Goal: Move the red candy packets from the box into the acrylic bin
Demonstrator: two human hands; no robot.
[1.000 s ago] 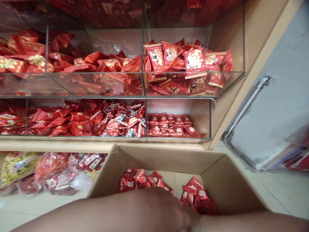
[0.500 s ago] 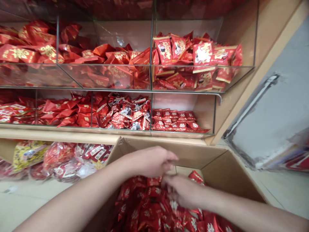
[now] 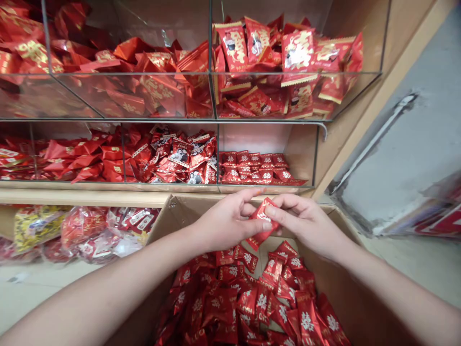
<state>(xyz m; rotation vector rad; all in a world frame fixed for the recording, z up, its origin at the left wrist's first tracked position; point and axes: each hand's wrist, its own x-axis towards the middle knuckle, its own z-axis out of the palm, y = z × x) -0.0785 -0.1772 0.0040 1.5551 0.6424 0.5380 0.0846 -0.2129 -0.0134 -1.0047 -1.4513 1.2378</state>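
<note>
Between my two hands is a small red candy packet (image 3: 263, 225) with pale print, tilted over the box. My left hand (image 3: 230, 218) pinches its left side with the thumb across the front. On its upper right edge, the thumb and fingers of my right hand (image 3: 304, 218) are closed too. Below lies a cardboard box (image 3: 190, 209) holding many loose red packets (image 3: 248, 302) with white symbols and gold lettering. Part of the box's bare bottom shows among them.
Behind the box, a wooden shelf (image 3: 90, 197) carries clear bins of red packets. Neat rows of small packets (image 3: 252, 168) fill part of the lower right bin. Bagged goods (image 3: 86, 230) lie under the shelf at left. A grey wall (image 3: 392, 154) stands at right.
My hands have risen from the packets in the box and now hold one packet between them. The view has tilted slightly downward and shifted right.
</note>
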